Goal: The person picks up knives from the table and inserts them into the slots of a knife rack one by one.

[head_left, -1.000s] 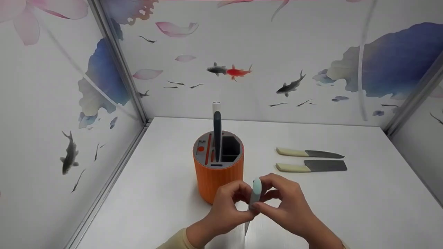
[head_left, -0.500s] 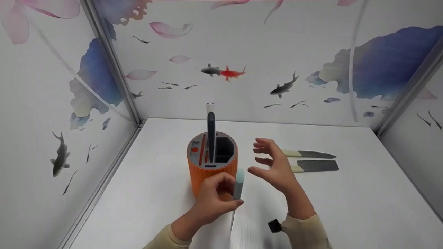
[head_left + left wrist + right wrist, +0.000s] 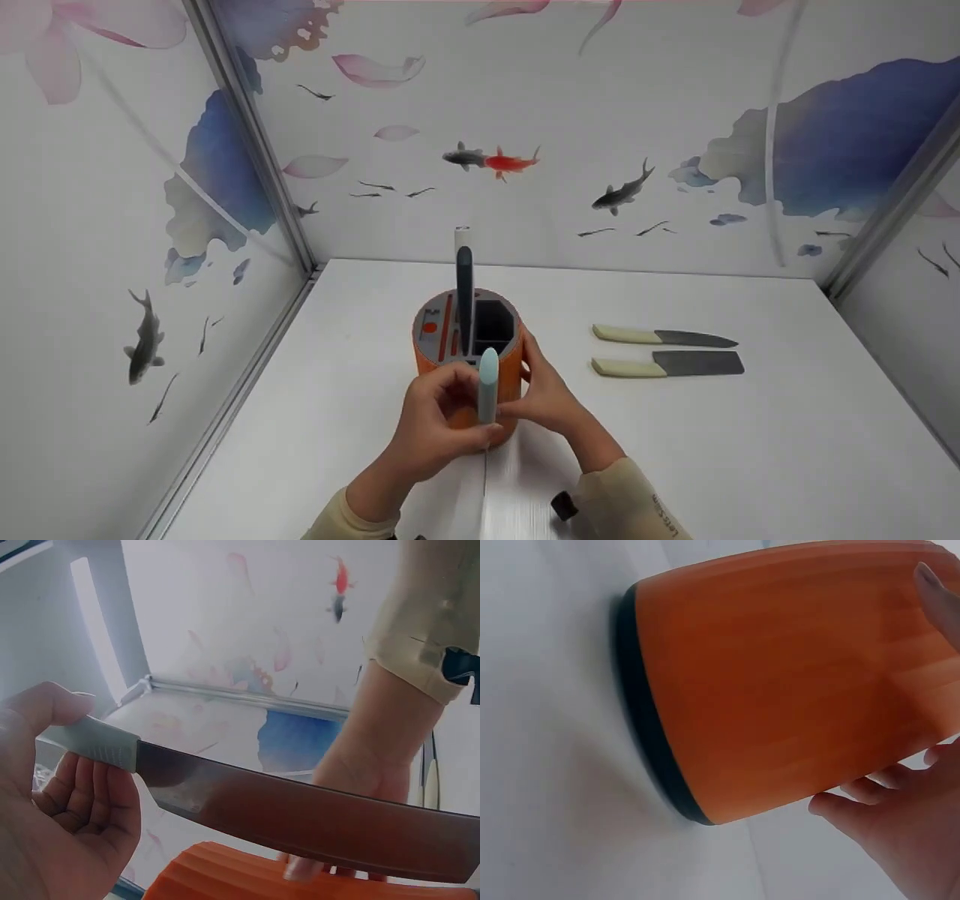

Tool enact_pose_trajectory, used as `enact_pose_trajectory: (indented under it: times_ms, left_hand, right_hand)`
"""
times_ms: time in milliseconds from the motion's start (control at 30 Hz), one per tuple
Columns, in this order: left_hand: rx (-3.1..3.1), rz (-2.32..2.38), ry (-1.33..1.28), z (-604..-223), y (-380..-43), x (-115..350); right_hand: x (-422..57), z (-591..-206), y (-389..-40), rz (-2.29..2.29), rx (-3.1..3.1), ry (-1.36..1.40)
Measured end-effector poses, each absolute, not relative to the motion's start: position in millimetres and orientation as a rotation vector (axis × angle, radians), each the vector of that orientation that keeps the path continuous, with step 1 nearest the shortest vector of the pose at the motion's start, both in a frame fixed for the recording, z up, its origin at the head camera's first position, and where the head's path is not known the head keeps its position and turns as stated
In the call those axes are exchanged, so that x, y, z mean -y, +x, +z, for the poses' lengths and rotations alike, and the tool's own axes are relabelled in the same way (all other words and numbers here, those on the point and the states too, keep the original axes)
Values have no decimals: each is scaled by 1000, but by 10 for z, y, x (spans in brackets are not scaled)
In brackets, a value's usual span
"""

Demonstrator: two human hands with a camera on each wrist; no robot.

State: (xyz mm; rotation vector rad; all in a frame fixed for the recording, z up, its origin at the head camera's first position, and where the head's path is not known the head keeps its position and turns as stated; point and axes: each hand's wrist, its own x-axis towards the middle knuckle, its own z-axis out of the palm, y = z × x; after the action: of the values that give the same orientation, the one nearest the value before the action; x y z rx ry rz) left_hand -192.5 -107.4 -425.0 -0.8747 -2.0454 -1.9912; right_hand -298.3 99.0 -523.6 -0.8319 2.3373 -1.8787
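My left hand [image 3: 424, 431] pinches the pale mint handle of a kitchen knife [image 3: 488, 382] in front of the orange knife block. The left wrist view shows its long, wide blade [image 3: 300, 814] stretching away from the handle, the right hand and block partly hidden behind. My right hand [image 3: 551, 397] grips the right side of the orange knife block [image 3: 511, 390], thumb on one face and fingers round the other in the right wrist view. A dark upright handle [image 3: 465, 289] rises from the block's slotted grey top, with a white end [image 3: 462, 236] behind it.
To the right on the white table [image 3: 720, 450] lie a pointed knife [image 3: 697, 339] and a cleaver-shaped knife [image 3: 701, 364], both with cream handles and dark blades. Walls printed with fish and petals enclose the table at the back and sides.
My right hand has let go of the mint-handled knife, swung out to the right, then come onto the block's side. The left hand has carried the knife left, in front of the block.
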Motion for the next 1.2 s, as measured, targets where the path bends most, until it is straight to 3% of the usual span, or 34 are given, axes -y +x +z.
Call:
enact_pose_trajectory:
  times_ms: [300,500,733,1200]
  left_hand:
    - [1895,-1963,-943,-3994,-1873,1263]
    - [1707,-1892,-1087,-3603,-1909,1455]
    - [1500,-1894,-964,-3157,-1951,1716]
    - [1524,-1822,-830,-3180,-2554,1742]
  right_hand:
    - [-943,-5345,-2993,-1904,-2368,-730]
    - [-945,-5361,-3018,-1915,-2348,-694]
    - [-920,-5346,-2998,-1889,-2345,-671]
    - [-915,-5351,-2983,-1919,-2315,-690]
